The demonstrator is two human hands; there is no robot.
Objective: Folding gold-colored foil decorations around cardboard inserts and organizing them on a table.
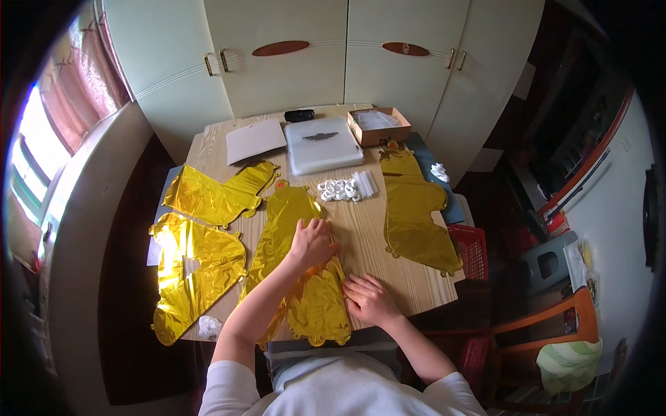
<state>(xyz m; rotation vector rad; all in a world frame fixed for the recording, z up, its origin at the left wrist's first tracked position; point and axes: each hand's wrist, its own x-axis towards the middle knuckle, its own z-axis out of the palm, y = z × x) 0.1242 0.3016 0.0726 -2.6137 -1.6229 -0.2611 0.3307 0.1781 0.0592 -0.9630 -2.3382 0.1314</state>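
Observation:
A flat gold foil balloon [290, 203] lies across the middle of the table, its near part [318, 312] creased and bent at the front edge. My left hand [312, 241] presses on its middle with curled fingers closed on the foil; the fingertips are partly hidden. Beside the balloon's lower right edge, my right hand [371, 299] rests palm down, its fingers stretched out on the wood. Two more gold foil balloons, an upper one [216, 192] and a lower one [208, 256], lie at the left. Another flat gold balloon [418, 215] is spread at the right.
Behind the balloons on the table [361, 239] are a clear plastic bag stack [323, 154], a grey-white folder [255, 142], a cardboard box [380, 126], a black tray [299, 115] and coiled white ribbons [338, 189]. A red basket [470, 251] and wooden chair [548, 322] stand at the right.

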